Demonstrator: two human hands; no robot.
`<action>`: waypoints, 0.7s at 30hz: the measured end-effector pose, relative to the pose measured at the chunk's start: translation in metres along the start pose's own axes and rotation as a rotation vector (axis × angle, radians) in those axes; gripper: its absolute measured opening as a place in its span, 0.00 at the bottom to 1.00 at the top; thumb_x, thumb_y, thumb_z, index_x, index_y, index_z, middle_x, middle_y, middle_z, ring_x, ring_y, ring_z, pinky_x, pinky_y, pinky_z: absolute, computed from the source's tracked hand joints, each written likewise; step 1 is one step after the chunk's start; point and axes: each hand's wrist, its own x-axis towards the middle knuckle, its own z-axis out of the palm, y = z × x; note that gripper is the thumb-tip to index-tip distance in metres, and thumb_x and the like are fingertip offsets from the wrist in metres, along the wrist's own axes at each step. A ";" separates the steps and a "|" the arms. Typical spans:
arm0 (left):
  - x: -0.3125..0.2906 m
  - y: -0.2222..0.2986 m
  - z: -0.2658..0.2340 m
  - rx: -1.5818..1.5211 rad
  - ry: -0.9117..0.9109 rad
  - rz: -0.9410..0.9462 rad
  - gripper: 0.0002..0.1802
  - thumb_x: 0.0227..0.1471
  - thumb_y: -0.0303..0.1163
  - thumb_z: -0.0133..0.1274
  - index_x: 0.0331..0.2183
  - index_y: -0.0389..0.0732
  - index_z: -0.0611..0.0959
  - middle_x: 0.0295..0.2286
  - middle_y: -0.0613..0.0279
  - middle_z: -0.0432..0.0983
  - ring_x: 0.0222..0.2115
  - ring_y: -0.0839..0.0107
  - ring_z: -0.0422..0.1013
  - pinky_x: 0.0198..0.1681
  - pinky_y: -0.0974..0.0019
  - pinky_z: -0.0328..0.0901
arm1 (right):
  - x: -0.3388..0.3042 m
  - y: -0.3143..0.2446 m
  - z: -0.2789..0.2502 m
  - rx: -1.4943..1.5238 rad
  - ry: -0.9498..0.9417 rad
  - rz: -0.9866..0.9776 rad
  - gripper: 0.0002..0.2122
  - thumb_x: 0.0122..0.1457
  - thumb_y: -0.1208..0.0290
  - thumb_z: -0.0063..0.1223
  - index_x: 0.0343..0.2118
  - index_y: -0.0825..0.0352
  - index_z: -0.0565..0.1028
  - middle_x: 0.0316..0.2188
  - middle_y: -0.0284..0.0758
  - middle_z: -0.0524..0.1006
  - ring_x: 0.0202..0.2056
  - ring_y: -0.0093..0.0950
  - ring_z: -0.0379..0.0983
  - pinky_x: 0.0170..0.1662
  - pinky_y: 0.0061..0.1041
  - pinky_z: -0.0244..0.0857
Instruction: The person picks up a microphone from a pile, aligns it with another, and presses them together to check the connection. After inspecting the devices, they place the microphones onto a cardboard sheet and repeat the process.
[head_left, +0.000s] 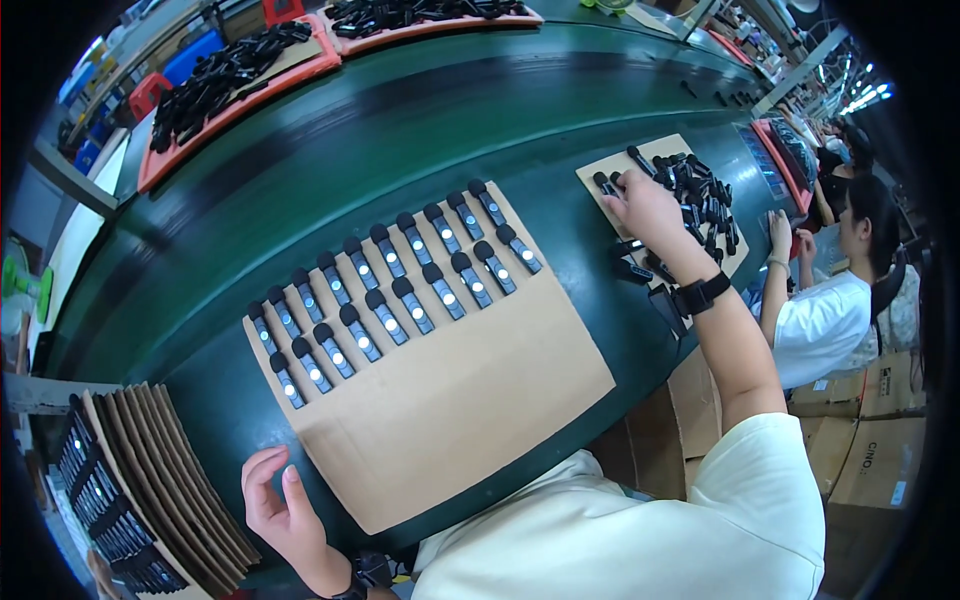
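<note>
The right hand (645,205) reaches to the left edge of the loose pile of microphones (707,200) lying on the far-right cardboard (602,168); its fingertips are at the dark tops there, but I cannot tell whether they have closed on one. The left hand (285,515) is empty, fingers loosely curled, just beside the near-left edge of the large cardboard sheet (460,410) on the green table (560,235). Two rows of microphones (386,317) lie along the far part of that sheet, black tops pointing away from the person. Each looks light, with a stiff, smooth grey body that may slip in dry fingers, and a round top that seems soft and easily dented. The body's sides look the best place to pinch, keeping pressure off the top.
</note>
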 end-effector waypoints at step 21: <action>-0.001 0.091 0.039 -0.045 -0.349 0.292 0.19 0.40 0.27 0.65 0.38 0.36 0.82 0.37 0.52 0.78 0.38 0.57 0.74 0.49 0.53 0.67 | -0.129 -0.190 -0.106 1.261 -0.384 -0.734 0.13 0.46 0.81 0.64 0.37 0.66 0.77 0.30 0.34 0.76 0.30 0.29 0.70 0.36 0.27 0.63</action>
